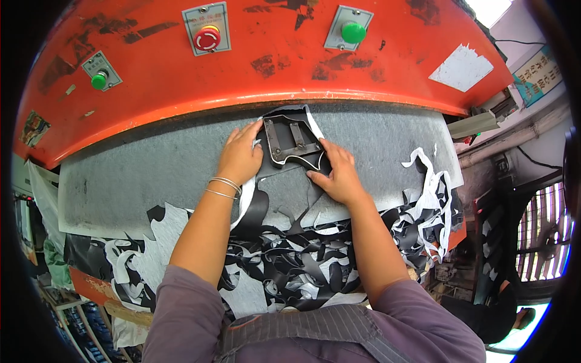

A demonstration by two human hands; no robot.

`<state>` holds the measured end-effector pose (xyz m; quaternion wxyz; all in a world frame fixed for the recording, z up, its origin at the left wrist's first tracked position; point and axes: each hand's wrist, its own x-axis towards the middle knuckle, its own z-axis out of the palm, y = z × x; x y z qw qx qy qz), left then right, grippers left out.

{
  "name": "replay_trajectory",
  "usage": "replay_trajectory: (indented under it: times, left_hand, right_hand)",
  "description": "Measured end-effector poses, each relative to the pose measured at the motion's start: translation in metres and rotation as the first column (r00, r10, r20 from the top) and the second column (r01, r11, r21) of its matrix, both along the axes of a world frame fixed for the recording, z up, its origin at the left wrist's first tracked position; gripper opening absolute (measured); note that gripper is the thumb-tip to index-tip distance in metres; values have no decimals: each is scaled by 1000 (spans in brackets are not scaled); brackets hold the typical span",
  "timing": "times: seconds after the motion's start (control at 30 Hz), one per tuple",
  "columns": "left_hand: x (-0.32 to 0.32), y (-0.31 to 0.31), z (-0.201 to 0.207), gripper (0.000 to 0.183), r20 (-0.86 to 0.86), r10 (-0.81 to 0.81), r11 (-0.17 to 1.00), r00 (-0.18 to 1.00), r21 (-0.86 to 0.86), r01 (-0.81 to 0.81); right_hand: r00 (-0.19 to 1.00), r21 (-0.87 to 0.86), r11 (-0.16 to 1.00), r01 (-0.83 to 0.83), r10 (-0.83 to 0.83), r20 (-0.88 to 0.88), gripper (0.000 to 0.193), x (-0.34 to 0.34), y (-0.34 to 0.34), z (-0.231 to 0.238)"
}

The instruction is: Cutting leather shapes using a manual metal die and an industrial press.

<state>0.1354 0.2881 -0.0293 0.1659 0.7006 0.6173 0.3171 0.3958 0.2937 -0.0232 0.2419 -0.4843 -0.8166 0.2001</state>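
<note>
A dark metal cutting die (294, 140) with cross-bars and a curved lower edge lies on a piece of black, white-backed sheet material (287, 175) on the grey press bed. My left hand (241, 156) presses its fingers along the die's left side, the thumb partly hidden. On the opposite side, my right hand (338, 174) grips the lower right corner between thumb and fingers. Both hands close in on the die from the two sides. A white-edged strip (245, 202) of the material hangs down beside my left wrist, which carries thin bangles.
Black and white offcuts (296, 266) heap along the near edge, with curled strips (433, 199) at the right. Behind the grey bed (151, 163) stands the orange press head (272, 72) with a red button (207, 38) and green buttons (353, 32). Another person (499, 311) is at the far right.
</note>
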Motion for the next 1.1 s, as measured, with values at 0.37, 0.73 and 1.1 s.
replay_trajectory:
  times: [0.37, 0.73, 1.1]
  left_hand:
    - [-141, -131, 125, 21, 490, 318, 783, 812, 347, -516]
    - [-113, -296, 198, 28, 140, 354, 768, 925, 520, -373]
    - [104, -480, 63, 50, -295, -128, 991, 947, -79, 109]
  right_hand:
    - [849, 145, 978, 147, -50, -526, 63, -25, -55, 145]
    - [757, 255, 931, 262, -35, -653, 23, 9, -151, 150]
    - [904, 171, 899, -402, 360, 233, 32, 35, -423, 34]
